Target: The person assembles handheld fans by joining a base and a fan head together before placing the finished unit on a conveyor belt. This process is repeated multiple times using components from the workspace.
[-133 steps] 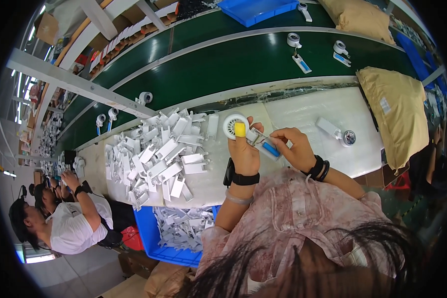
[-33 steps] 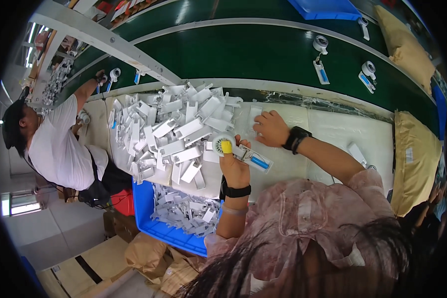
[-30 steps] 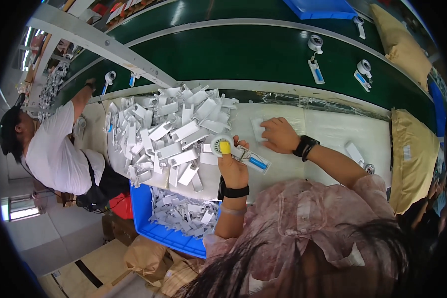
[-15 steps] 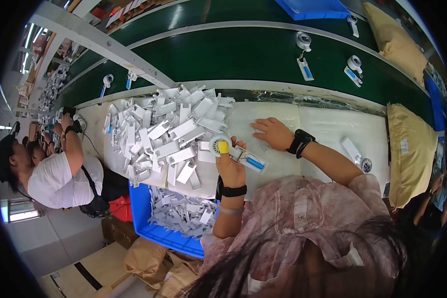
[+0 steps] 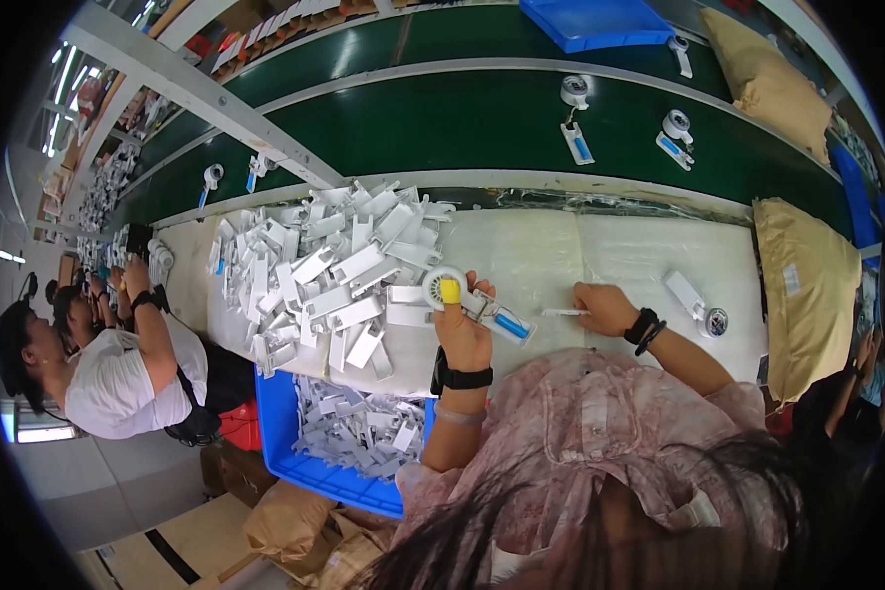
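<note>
My left hand point(image 5: 465, 339), its thumb wrapped in yellow, is closed round a small white handheld fan point(image 5: 444, 286). The fan's handle is uncovered and shows a blue cylindrical battery point(image 5: 509, 324). To its right, my right hand point(image 5: 605, 310) pinches a slim white piece point(image 5: 563, 312) that points toward the fan, a little apart from it; its exact kind is too small to tell. A big heap of white plastic handle covers point(image 5: 359, 261) lies just left of the fan. Further right on the padded table point(image 5: 521, 231) rests another white fan point(image 5: 715, 322).
Below the heap stands a blue crate point(image 5: 280, 442) of small white parts. Beyond the table runs a green conveyor point(image 5: 442, 128) carrying several fans, crossed by a white metal post point(image 5: 206, 93). A tan sack point(image 5: 806, 295) stands right; a co-worker in white point(image 5: 123, 359) sits left.
My right hand has drawn back toward me and to the right, from flat on the table to pinching the slim white piece. The left hand keeps its hold on the fan.
</note>
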Available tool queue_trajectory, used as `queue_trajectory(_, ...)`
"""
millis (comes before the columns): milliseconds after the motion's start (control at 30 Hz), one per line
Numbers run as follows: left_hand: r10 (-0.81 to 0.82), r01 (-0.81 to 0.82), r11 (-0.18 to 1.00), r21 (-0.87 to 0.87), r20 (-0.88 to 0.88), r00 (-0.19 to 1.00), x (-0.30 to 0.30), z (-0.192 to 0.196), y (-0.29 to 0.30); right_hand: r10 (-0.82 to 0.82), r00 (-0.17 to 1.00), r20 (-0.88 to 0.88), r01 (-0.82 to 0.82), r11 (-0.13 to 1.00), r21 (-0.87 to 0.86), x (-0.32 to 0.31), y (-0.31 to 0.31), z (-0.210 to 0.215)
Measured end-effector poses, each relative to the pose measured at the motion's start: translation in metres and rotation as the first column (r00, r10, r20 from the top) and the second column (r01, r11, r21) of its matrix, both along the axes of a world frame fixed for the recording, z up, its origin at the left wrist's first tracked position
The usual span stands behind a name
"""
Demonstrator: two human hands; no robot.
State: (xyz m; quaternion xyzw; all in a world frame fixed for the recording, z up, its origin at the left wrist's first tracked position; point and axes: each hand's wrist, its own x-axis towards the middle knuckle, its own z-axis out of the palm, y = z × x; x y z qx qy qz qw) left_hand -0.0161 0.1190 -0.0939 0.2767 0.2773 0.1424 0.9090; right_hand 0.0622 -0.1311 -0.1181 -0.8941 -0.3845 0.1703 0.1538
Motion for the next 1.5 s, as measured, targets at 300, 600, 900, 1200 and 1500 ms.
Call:
queue_trajectory(300,-0.062,0.065,0.997,-0.047,0.050,0.997,0.017,0.008,-0.026,0.165,0.123,-0.979,0.843,0.503,0.191,-0.029,-0.025,0.031)
queue_trajectory(600,-0.129,0.120,0.987,0.104,0.083,0.988,0.038,0.020,-0.063,-0.328,0.923,-0.200,0.383,0.731,0.565,-0.046,0.014,0.103)
queue_trajectory(900,-0.071,0.058,0.994,0.089,0.152,0.986,0.040,0.029,-0.079,-0.394,0.919,0.019,0.313,0.756,0.576,-0.050,0.024,0.094)
queue_trajectory(1200,-0.088,0.074,0.993,0.097,0.149,0.985,0.037,0.031,-0.085,-0.340,0.924,-0.175,0.378,0.743,0.553,-0.054,0.025,0.076)
queue_trajectory(1500,-0.097,0.082,0.992,0.096,0.161,0.982,0.035,0.032,-0.087,-0.339,0.929,-0.148,0.361,0.740,0.568,-0.056,0.024,0.073)
